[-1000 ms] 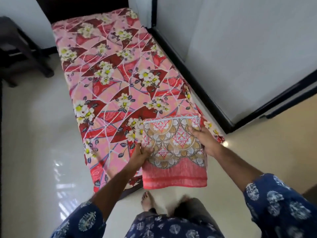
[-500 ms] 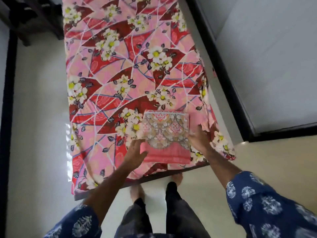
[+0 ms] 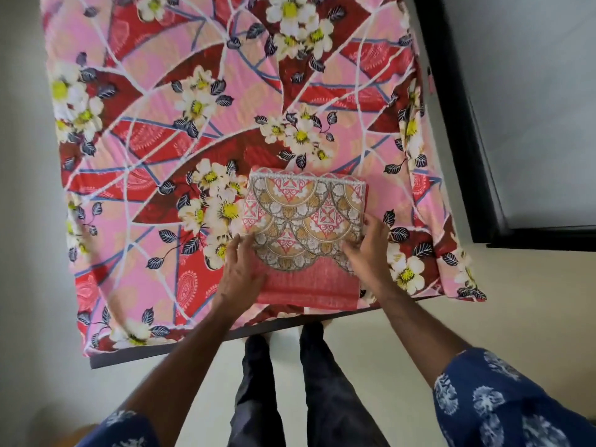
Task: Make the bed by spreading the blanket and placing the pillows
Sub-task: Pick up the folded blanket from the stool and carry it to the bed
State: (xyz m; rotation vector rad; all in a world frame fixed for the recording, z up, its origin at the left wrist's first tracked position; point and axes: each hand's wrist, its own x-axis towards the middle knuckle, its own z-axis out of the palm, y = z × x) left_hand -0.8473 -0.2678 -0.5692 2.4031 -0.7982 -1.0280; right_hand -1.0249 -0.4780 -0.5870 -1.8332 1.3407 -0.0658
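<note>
A folded blanket (image 3: 304, 233), pink with a gold and white scalloped print, lies on the foot end of the bed (image 3: 193, 130). The bed wears a pink and red sheet with white flowers. My left hand (image 3: 240, 272) holds the blanket's near left edge, fingers on top. My right hand (image 3: 369, 250) grips the near right edge, thumb over the fabric. No pillows are in view.
The bed's dark frame edge (image 3: 200, 345) runs just in front of my legs (image 3: 290, 388). A white wall panel with a black border (image 3: 483, 156) stands along the bed's right side. Pale glossy floor (image 3: 29, 285) lies to the left and right.
I stepped up to the foot of the bed and set the folded blanket down on the sheet. Both hands stayed on its sides, shifting toward its near edge.
</note>
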